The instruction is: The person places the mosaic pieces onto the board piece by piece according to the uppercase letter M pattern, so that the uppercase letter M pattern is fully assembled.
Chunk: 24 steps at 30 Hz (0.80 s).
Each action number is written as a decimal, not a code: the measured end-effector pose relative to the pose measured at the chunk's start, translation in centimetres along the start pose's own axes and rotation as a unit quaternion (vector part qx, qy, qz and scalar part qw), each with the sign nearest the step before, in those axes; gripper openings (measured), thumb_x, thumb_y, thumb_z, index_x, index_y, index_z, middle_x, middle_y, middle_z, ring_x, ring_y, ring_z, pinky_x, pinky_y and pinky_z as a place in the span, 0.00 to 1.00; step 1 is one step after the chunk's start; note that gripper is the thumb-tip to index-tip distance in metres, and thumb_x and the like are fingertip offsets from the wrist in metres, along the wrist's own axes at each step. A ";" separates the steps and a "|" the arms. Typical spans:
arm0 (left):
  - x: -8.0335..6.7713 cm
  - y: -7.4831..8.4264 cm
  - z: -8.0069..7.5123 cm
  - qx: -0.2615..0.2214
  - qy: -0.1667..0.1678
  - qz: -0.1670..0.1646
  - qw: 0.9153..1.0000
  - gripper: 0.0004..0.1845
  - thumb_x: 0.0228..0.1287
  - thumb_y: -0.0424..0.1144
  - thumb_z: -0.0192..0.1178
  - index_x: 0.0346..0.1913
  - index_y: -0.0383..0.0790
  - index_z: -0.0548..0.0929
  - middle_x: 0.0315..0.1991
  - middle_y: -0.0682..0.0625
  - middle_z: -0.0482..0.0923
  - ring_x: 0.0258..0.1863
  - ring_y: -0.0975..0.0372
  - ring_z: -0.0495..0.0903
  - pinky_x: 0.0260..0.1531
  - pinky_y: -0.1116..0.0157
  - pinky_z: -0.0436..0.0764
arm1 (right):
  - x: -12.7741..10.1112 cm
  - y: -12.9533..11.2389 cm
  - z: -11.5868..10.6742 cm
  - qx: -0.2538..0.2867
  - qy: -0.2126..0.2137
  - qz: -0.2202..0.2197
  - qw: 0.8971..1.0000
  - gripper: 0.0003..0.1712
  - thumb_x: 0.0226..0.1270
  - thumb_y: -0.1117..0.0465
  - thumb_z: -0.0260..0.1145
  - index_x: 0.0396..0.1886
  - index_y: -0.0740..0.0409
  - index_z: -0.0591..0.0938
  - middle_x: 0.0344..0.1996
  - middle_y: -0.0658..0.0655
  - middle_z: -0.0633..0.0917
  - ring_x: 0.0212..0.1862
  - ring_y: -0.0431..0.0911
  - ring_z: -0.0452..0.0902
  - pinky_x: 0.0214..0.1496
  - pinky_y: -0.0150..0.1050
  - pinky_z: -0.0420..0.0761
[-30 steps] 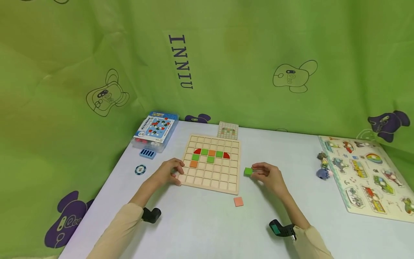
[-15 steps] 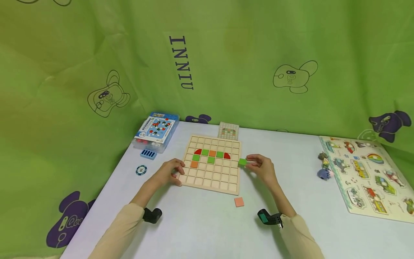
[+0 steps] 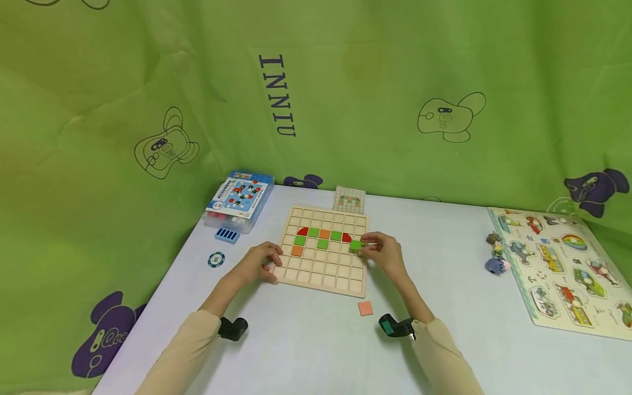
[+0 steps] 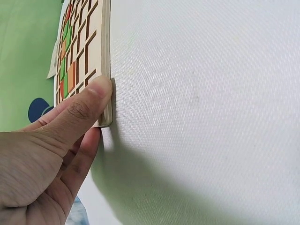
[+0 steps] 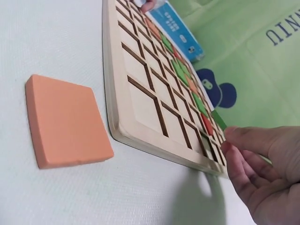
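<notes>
A wooden grid board (image 3: 316, 267) lies on the white table with several red, green and orange tiles set in its cells. At the board's near left corner my left hand (image 3: 259, 263) steadies it, the thumb (image 4: 99, 87) along the near edge and the fingers round the left side. My right hand (image 3: 387, 255) pinches a green square tile (image 3: 354, 245) between thumb and fingertips, over the board's right side, close beside the right red quarter-round tile (image 3: 347, 237). In the right wrist view this green tile (image 5: 218, 120) is mostly hidden by the fingers.
A loose light-orange square tile (image 3: 365, 308) lies in front of the board. Behind it sits a pattern card (image 3: 349, 200). To the left are a plastic box (image 3: 237, 200), a blue block (image 3: 227, 235) and a round chip (image 3: 216, 259). Small figures (image 3: 495, 254) and a picture puzzle (image 3: 563, 269) lie right.
My right hand has carried the green tile leftward and slightly away from me, from beside the board to over its right columns. My left hand keeps its place at the corner.
</notes>
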<state>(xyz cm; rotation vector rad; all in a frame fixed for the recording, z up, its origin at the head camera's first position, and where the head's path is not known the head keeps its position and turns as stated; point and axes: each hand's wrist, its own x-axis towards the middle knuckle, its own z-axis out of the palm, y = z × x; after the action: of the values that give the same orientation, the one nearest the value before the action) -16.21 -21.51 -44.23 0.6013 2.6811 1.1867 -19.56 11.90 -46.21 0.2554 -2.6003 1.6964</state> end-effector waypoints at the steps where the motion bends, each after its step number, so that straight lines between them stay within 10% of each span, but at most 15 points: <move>1: 0.0 0.0 0.0 -0.001 0.000 -0.001 1.000 0.16 0.35 0.21 0.74 0.30 0.27 0.79 0.50 0.33 0.74 0.53 0.42 0.73 0.37 0.62 0.80 | 0.0 0.0 0.1 -0.003 0.001 -0.002 1.000 0.18 0.53 0.75 0.70 0.46 0.70 0.81 0.42 0.67 0.85 0.38 0.56 0.84 0.37 0.33 0.82; 24: 0.0 -0.1 -0.1 -0.002 -0.003 -0.005 1.000 0.16 0.36 0.21 0.74 0.30 0.27 0.79 0.51 0.33 0.74 0.52 0.43 0.73 0.37 0.62 0.80 | 0.7 0.0 1.8 -0.025 -0.028 -0.031 0.999 0.19 0.51 0.78 0.70 0.45 0.72 0.81 0.39 0.67 0.85 0.37 0.54 0.84 0.38 0.34 0.82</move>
<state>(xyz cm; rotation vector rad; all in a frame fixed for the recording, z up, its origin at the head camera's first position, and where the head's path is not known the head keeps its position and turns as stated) -16.28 -21.59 -44.25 0.5884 2.6729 1.1842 -20.08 10.15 -46.84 0.3827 -2.6418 1.6250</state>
